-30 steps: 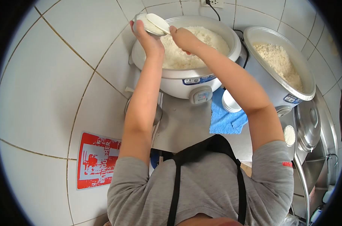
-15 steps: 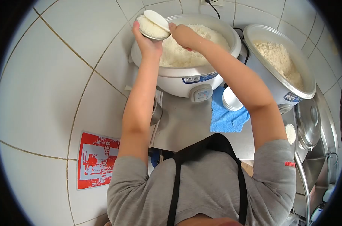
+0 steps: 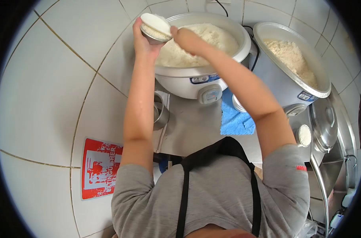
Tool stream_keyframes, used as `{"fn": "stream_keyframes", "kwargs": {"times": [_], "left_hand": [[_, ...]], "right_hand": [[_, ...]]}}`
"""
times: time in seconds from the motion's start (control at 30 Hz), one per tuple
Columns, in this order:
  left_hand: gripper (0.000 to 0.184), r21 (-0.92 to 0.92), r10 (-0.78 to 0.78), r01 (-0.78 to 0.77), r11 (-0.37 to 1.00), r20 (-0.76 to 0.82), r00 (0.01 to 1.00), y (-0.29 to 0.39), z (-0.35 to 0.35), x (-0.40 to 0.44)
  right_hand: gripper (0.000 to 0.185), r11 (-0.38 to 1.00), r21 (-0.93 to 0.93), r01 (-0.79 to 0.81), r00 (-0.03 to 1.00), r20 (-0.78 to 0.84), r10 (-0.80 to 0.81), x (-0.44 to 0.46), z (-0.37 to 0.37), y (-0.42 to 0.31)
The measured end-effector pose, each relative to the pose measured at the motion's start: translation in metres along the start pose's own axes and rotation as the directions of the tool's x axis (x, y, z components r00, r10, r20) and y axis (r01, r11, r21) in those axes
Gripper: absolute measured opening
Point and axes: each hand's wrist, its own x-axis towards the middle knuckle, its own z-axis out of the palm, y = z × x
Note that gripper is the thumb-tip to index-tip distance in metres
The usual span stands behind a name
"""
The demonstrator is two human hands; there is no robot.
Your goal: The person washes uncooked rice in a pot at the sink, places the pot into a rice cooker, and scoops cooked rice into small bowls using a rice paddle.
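My left hand (image 3: 142, 44) is wrapped round a small metal bowl (image 3: 152, 39) filled with white rice, held up at the left rim of a big rice cooker (image 3: 174, 81). A white rice paddle (image 3: 156, 23) lies across the top of the bowl, its blade against the rice. The fingers of my right hand (image 3: 189, 41) are closed on the paddle's handle, above the cooked rice (image 3: 212, 35) in the cooker. The bowl's underside is partly hidden by my left hand.
A second rice cooker (image 3: 274, 65) with rice stands at the right. On the steel counter (image 3: 192, 123) are a blue cloth (image 3: 234, 121), white bowls (image 3: 239, 105) partly behind my right arm, a metal container (image 3: 160, 115), a rice-filled cup (image 3: 304, 135) and a metal lid (image 3: 323, 123).
Both hands have shifted slightly left with the bowl and paddle. The paddle still lies over the rice in the bowl. The view has shifted a little.
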Motion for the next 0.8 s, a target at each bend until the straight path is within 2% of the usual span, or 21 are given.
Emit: {"fn": "stream_keyframes", "kwargs": {"times": [0.03,0.07,0.1,0.17,0.2,0.3,0.4,0.47,0.53,0.57,0.6,0.63,0.67,0.7,0.77,0.8], "left_hand": [[0.066,-0.084,-0.013,0.014,0.996,0.009,1.000,0.003,0.001,-0.001],[0.066,-0.173,-0.019,0.022,0.985,0.020,1.000,0.006,0.002,0.000],[0.067,-0.182,-0.046,0.055,0.982,0.052,0.998,0.008,-0.002,0.000],[0.070,-0.188,-0.104,0.127,0.974,0.130,0.986,0.012,-0.004,0.001],[0.070,-0.174,-0.126,0.150,0.973,0.144,0.982,0.013,-0.004,0.000],[0.069,-0.126,-0.166,0.190,0.974,0.177,0.970,0.016,0.004,-0.004],[0.067,-0.054,-0.183,0.193,0.980,0.150,0.972,0.014,0.007,-0.008],[0.066,0.005,-0.202,0.203,0.979,0.116,0.972,0.014,0.011,-0.013],[0.066,-0.070,-0.225,0.231,0.970,0.089,0.970,0.003,0.003,-0.019],[0.066,-0.102,-0.234,0.242,0.965,0.086,0.968,0.001,0.002,-0.019],[0.066,-0.118,-0.169,0.172,0.978,0.038,0.985,-0.002,0.003,-0.016],[0.066,-0.136,-0.101,0.099,0.986,-0.011,0.995,-0.004,0.007,-0.019],[0.066,-0.154,-0.038,0.027,0.988,-0.064,0.997,-0.007,0.012,-0.023],[0.065,-0.126,0.007,-0.018,0.992,-0.085,0.996,-0.011,0.015,-0.026],[0.064,-0.061,0.081,-0.088,0.994,-0.107,0.991,-0.017,0.024,-0.034],[0.063,-0.072,0.046,-0.053,0.996,-0.102,0.994,-0.018,0.026,-0.042]], "right_hand": [[0.029,0.974,0.188,-0.128,0.987,0.116,0.108,-0.006,-0.014,-0.006],[0.029,0.978,0.206,-0.043,0.999,-0.017,0.047,0.002,-0.012,0.006],[0.029,0.926,0.339,-0.165,0.985,0.112,0.135,0.012,-0.020,0.019],[0.031,0.733,0.533,-0.424,0.894,0.376,0.244,0.015,-0.039,0.022],[0.033,0.762,0.468,-0.447,0.871,0.421,0.252,0.016,-0.039,0.023],[0.037,0.896,0.295,-0.332,0.928,0.271,0.255,0.001,-0.049,0.002],[0.038,0.996,-0.029,-0.085,0.993,-0.079,0.082,-0.026,-0.020,-0.019],[0.036,0.982,-0.184,-0.042,0.997,-0.073,0.029,-0.028,-0.013,-0.009],[0.040,0.989,-0.119,-0.085,0.996,-0.021,0.083,-0.031,-0.011,-0.001],[0.043,0.988,0.019,-0.154,0.988,0.024,0.153,-0.032,-0.018,0.003],[0.047,0.963,0.149,-0.225,0.974,0.078,0.215,-0.034,-0.022,0.007],[0.037,0.996,-0.044,-0.084,0.996,-0.042,0.082,-0.038,-0.014,0.010],[0.027,0.967,-0.252,0.035,0.989,-0.127,-0.069,-0.046,0.004,0.016],[0.019,0.881,-0.458,0.122,0.958,-0.178,-0.225,-0.053,0.015,0.018],[0.021,0.826,-0.538,0.168,0.961,-0.096,-0.258,-0.063,0.012,0.009],[0.022,0.798,-0.574,0.182,0.964,-0.054,-0.259,-0.069,0.008,0.006]]}}
